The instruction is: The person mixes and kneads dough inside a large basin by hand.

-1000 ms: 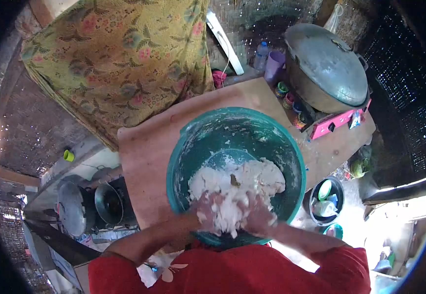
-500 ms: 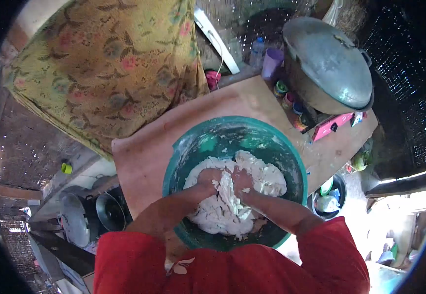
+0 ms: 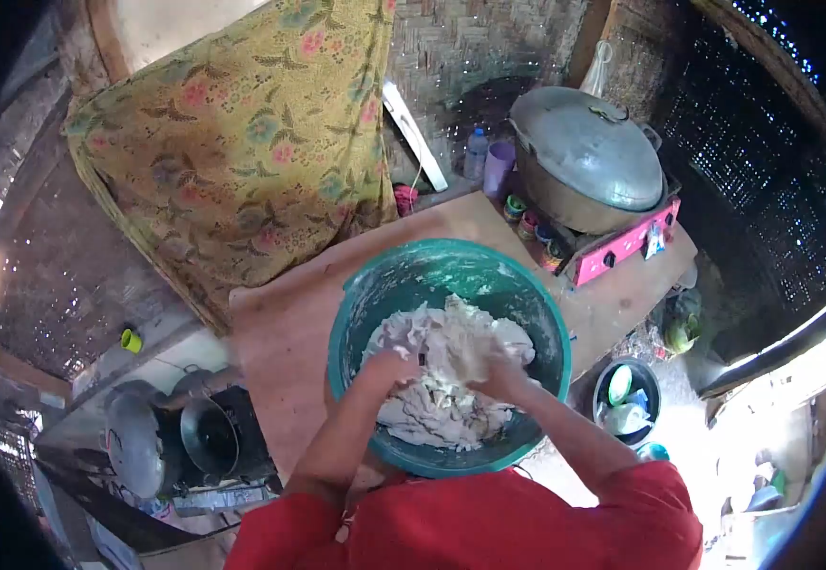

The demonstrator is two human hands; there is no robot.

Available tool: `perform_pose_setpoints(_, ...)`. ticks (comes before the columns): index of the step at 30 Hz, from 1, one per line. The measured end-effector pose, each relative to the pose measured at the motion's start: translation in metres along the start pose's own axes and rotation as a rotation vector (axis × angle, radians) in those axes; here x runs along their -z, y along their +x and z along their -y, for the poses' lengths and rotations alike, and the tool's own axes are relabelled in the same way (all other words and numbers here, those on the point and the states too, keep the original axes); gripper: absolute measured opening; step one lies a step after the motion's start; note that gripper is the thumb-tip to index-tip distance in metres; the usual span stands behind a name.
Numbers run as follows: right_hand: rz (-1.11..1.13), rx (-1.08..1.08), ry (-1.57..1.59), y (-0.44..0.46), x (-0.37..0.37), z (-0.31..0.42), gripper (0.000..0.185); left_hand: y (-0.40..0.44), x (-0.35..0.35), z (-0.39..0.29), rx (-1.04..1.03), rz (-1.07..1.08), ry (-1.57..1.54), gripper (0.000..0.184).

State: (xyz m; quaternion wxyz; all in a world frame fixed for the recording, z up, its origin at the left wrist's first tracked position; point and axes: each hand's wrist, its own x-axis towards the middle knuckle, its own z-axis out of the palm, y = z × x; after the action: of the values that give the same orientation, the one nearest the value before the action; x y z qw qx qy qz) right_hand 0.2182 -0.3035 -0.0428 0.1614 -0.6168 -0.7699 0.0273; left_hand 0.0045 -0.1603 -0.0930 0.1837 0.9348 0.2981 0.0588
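A large green plastic basin (image 3: 548, 313) holds a lumpy mass of pale dough (image 3: 432, 423), with white smears up the inner wall. My left hand (image 3: 389, 369) is at the left side of the dough, its fingers curled into it. Across from it, my right hand (image 3: 499, 372) grips the dough on the right; motion blurs it and the dough beside it. Dough hides most of the fingertips of both hands.
The basin stands on a brown tabletop (image 3: 285, 332). Behind it to the right, a big lidded metal pot (image 3: 579, 157) sits on a pink stove (image 3: 622, 252), near a purple cup (image 3: 499, 166) and a bottle (image 3: 475, 152). A patterned cloth (image 3: 242, 152) hangs at the left.
Both hands have risen from deep in the dough and moved apart. The dough's surface is rougher and more heaped. The view has shifted, showing more of the back wall.
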Motion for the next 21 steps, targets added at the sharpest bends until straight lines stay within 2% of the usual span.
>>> perform_pose_setpoints(1, 0.142, -0.233, 0.538, -0.024, 0.002, -0.020, 0.049, -0.009, 0.033, -0.020, 0.006, -0.052, 0.052, 0.056)
perform_pose_setpoints(2, 0.212, -0.340, 0.823, -0.030, -0.001, -0.027, 0.047, -0.018, 0.067, -0.041, 0.015, -0.104, 0.104, 0.054)
perform_pose_setpoints(3, 0.259, -0.475, 1.094, -0.036, -0.006, -0.033, 0.045, -0.018, 0.089, -0.048, -0.060, -0.117, 0.161, 0.064)
perform_pose_setpoints(4, 0.242, -0.366, 1.151, -0.034, -0.014, -0.038, 0.042, -0.014, 0.096, -0.050, -0.108, -0.123, 0.188, 0.069)
perform_pose_setpoints(5, 0.295, -0.303, 0.979, -0.026, -0.022, -0.040, 0.042, -0.009, 0.102, -0.051, -0.157, -0.131, 0.216, 0.075)
perform_pose_setpoints(7, 0.424, -0.236, 0.443, 0.005, -0.052, -0.038, 0.044, -0.003, 0.098, -0.052, 0.051, -0.014, -0.119, 0.066)
perform_pose_setpoints(9, 0.472, -0.252, 0.253, 0.039, -0.074, -0.048, 0.046, 0.004, 0.084, -0.046, 0.018, 0.020, -0.039, 0.067)
perform_pose_setpoints(11, 0.463, -0.296, 0.190, 0.063, -0.079, -0.064, 0.048, 0.006, 0.081, -0.052, -0.014, -0.017, -0.128, 0.066)
perform_pose_setpoints(13, 0.459, -0.349, 0.161, 0.084, -0.077, -0.083, 0.051, 0.004, 0.076, -0.058, -0.026, -0.026, -0.087, 0.063)
perform_pose_setpoints(15, 0.456, -0.410, 0.177, 0.109, -0.071, -0.100, 0.053, -0.001, 0.082, -0.069, -0.018, 0.051, 0.145, 0.063)
perform_pose_setpoints(16, 0.459, -0.436, 0.193, 0.119, -0.069, -0.107, 0.054, 0.000, 0.085, -0.070, -0.146, -0.042, 0.035, 0.061)
perform_pose_setpoints(17, 0.459, -0.470, 0.217, 0.130, -0.068, -0.113, 0.055, -0.002, 0.090, -0.073, -0.144, -0.047, 0.047, 0.061)
perform_pose_setpoints(19, 0.414, -0.527, 0.294, 0.141, -0.068, -0.112, 0.058, -0.005, 0.103, -0.078, -0.087, -0.051, -0.145, 0.058)
perform_pose_setpoints(21, 0.233, -0.558, 0.309, 0.138, -0.055, -0.085, 0.061, 0.000, 0.111, -0.058, -0.095, -0.112, -0.219, 0.054)
